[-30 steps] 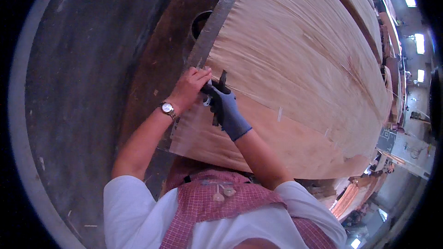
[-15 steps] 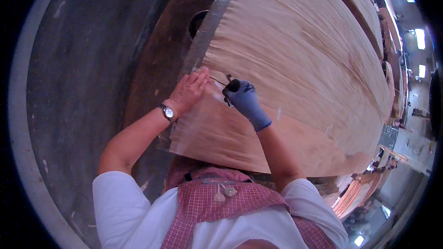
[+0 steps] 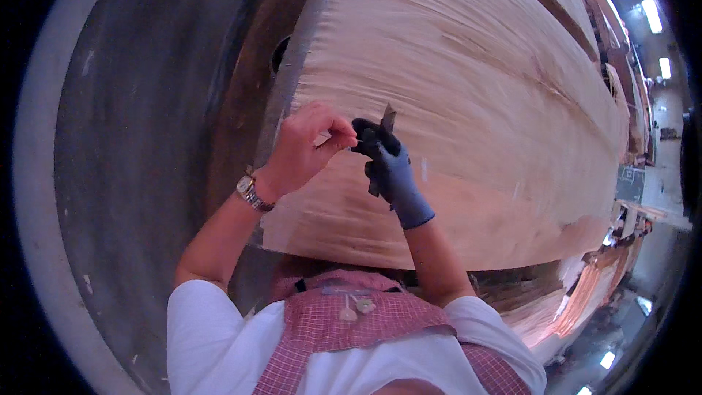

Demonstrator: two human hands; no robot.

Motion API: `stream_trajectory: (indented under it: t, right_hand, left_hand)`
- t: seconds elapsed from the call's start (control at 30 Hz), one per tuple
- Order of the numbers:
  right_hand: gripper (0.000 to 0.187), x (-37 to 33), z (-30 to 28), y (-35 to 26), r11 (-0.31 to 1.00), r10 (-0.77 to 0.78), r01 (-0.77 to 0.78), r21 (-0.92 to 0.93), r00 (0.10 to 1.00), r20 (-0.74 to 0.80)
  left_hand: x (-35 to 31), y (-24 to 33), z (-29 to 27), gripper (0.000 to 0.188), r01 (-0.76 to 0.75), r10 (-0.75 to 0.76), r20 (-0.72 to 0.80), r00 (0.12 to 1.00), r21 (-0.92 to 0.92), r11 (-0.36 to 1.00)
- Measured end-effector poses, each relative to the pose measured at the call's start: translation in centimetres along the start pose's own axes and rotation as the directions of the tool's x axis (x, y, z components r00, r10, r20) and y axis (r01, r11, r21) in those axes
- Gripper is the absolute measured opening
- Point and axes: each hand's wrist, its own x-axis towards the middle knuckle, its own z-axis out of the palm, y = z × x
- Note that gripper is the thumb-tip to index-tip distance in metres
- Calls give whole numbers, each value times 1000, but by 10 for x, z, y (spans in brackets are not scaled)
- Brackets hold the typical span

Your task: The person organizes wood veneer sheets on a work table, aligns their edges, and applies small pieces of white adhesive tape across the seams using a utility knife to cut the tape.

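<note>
A large sheet of pale wood veneer [image 3: 468, 124] with wavy grain lies in front of me. Over its left part my bare left hand [image 3: 307, 146], wearing a wristwatch [image 3: 247, 187], is raised with thumb and forefinger pinched together. Whatever sits in that pinch is too small to name. Its fingertips meet the dark fingertips of my right hand [image 3: 384, 157], which wears a blue-grey glove with a black coating. Closed in the right hand is a knife-like tool with a flat blade [image 3: 389, 117] sticking up past the fingers; most of its handle is hidden.
A grey edge strip [image 3: 303, 36] runs along the veneer's left side. Beyond it are dark floor [image 3: 146, 117] and a round dark object [image 3: 279, 55]. A long dark gap [image 3: 545, 1] crosses the sheets at the far right. Stacked wood pieces [image 3: 578, 307] stand at the lower right.
My left hand has lifted off the veneer's left edge and moved to pinch against my right fingertips. The right hand has turned, so the tool's blade now points up and away.
</note>
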Motion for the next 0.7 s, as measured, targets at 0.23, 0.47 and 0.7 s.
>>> stream_trajectory:
  t: [0.23, 0.47, 0.7]
  right_hand:
    - [31, 8, -56, 21, 954, -168, 230, 194, 942, -290]
    - [43, -25, -25, 27, 928, -366, 353, 118, 923, 116]
    - [27, -43, -39, 84, 960, 90, -43, 278, 983, -159]
  left_hand:
    - [18, 51, -6, 19, 241, -220, 114, 969, -222, 945]
    - [44, 31, 24, 20, 491, -436, 226, 871, -354, 796]
    - [28, -62, 84, 21, 382, -388, 296, 873, 81, 921]
